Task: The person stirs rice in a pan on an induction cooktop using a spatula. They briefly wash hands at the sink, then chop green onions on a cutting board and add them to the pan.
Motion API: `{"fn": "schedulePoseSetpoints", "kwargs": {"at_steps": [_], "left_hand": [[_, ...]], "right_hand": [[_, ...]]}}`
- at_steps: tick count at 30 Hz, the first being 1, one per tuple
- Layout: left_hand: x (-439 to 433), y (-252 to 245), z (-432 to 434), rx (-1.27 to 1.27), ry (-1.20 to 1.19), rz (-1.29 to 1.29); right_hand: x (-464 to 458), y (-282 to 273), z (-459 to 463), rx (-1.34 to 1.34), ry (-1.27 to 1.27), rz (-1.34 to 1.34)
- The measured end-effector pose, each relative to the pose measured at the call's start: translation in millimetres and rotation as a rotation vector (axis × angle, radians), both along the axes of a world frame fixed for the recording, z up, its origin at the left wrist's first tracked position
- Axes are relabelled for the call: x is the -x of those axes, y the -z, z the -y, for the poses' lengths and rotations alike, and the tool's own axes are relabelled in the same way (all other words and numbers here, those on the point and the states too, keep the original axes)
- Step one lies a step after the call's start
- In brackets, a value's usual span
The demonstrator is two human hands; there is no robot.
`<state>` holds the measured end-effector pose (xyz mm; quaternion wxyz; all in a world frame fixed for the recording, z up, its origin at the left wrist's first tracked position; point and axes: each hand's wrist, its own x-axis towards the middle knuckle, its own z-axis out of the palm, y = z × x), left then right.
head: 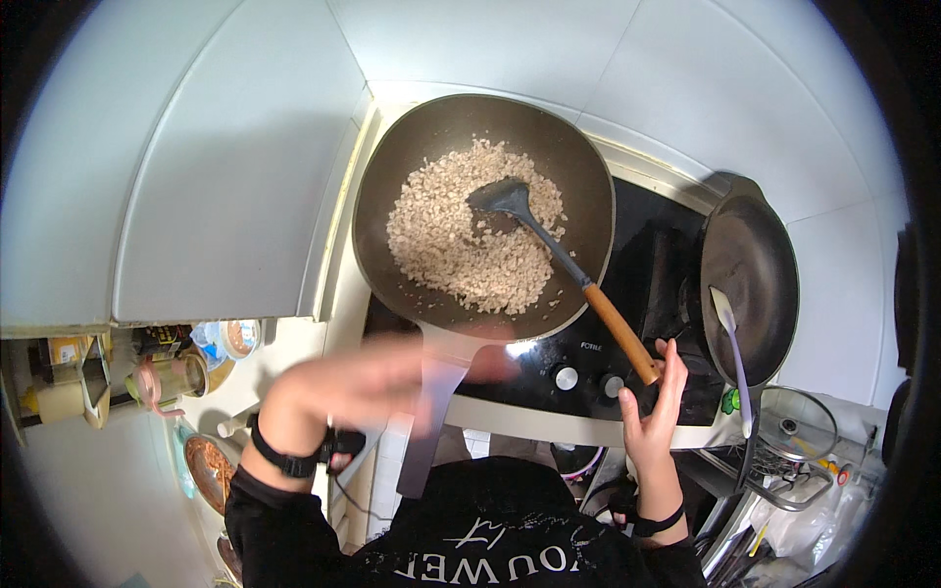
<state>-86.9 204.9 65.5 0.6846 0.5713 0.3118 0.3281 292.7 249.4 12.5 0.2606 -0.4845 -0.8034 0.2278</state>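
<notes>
A large wok (588, 191) with crumbled, pale-brown minced food (456, 220) in it stands on a black glass cooktop (540, 375). A spatula (617, 331) with a dark blade and wooden handle rests with its blade in the food and its handle over the wok's rim. My left hand (375, 371), blurred by motion, is over the wok's handle (423, 456); whether it touches the handle I cannot tell. Beside the end of the spatula's handle is my right hand (658, 408), fingers apart, not closed round it.
At the right, a frying pan (757, 250) holds a pale spatula with a purple handle (739, 367). A glass lid (798, 422) lies below it. Cooktop knobs (565, 378) face me. Left are a pink-handled jug (151, 386) and a bowl of reddish food (209, 470). A cabinet (235, 184) juts out upper left.
</notes>
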Motion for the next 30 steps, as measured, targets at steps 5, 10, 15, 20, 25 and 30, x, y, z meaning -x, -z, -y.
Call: {"fn": "schedulePoseSetpoints", "kwargs": {"at_steps": [5, 10, 15, 20, 25, 30], "left_hand": [[4, -28, 11, -0.107, -0.523, 0.416], [3, 0, 9, -0.059, -0.004, -0.063], [-11, -11, 30, 0.083, -0.549, 0.228], [-9, -9, 73, 0.144, -0.457, 0.136], [-23, 21, 137, 0.338, -0.801, -0.094], [-48, 54, 184, 0.447, -0.583, -0.097]], "right_hand": [[-2, 7, -2, 0.057, 0.025, -0.022], [-3, 12, -6, 0.045, -0.006, -0.02], [0, 8, -8, 0.066, -0.01, -0.076], [9, -12, -18, -0.028, -0.019, -0.03], [28, -28, -33, -0.043, -0.097, 0.224], [60, -47, -34, -0.028, -0.204, 0.284]]}}
